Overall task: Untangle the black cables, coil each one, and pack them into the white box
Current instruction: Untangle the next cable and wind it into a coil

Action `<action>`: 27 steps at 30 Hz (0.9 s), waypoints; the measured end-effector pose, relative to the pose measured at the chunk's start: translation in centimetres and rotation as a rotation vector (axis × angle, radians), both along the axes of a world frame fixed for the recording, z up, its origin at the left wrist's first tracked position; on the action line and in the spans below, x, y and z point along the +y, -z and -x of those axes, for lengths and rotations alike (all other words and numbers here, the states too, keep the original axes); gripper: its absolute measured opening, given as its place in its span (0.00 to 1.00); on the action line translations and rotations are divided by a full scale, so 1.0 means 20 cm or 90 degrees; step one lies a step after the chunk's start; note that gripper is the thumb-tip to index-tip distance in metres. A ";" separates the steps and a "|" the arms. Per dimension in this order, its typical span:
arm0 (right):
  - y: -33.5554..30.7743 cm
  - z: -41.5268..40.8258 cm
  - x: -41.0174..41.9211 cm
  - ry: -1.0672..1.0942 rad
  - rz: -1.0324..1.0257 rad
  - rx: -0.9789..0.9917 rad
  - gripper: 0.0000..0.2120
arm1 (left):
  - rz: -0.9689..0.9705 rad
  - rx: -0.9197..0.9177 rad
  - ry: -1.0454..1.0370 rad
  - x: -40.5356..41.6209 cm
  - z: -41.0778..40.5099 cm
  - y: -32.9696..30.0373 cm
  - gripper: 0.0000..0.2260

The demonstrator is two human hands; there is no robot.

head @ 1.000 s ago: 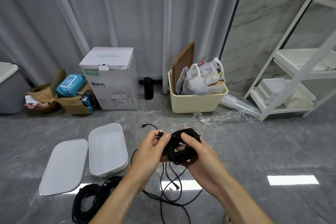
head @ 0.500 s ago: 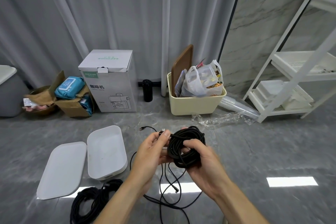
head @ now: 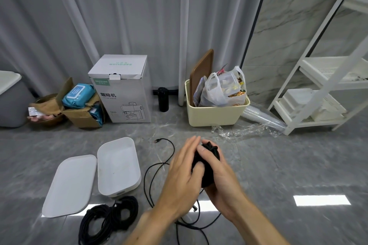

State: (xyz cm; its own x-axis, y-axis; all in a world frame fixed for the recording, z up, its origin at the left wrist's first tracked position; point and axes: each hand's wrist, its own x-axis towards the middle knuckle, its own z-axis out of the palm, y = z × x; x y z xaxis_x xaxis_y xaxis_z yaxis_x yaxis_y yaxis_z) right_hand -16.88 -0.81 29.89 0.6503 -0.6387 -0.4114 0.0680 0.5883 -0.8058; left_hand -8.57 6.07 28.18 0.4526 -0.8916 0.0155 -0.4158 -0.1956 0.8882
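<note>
Head view: the coiled cable (head: 207, 167) sits squeezed between both hands. Right hand (head: 221, 181) curls round it; left hand (head: 183, 177) presses flat. White box (head: 117, 167) lies open on the floor, left, nearer the left hand.

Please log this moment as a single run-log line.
stage: coiling | left hand: fingers straight, pressing coiled cable | right hand: grips coil | white box: open, empty | second bundle: floor
</note>
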 end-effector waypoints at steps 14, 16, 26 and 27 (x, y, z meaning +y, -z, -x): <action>0.02 0.00 -0.03 -0.037 0.124 -0.009 0.28 | 0.127 0.521 -0.251 -0.04 -0.07 -0.04 0.17; 0.02 0.00 -0.02 -0.052 0.291 0.077 0.22 | 0.159 0.647 -0.265 -0.05 -0.09 -0.05 0.14; 0.14 -0.03 0.02 -0.179 1.006 0.283 0.26 | 0.070 0.825 -0.202 -0.03 -0.06 -0.10 0.25; 0.15 -0.03 0.02 -0.194 1.011 0.288 0.26 | 0.065 0.821 -0.207 -0.02 -0.06 -0.11 0.24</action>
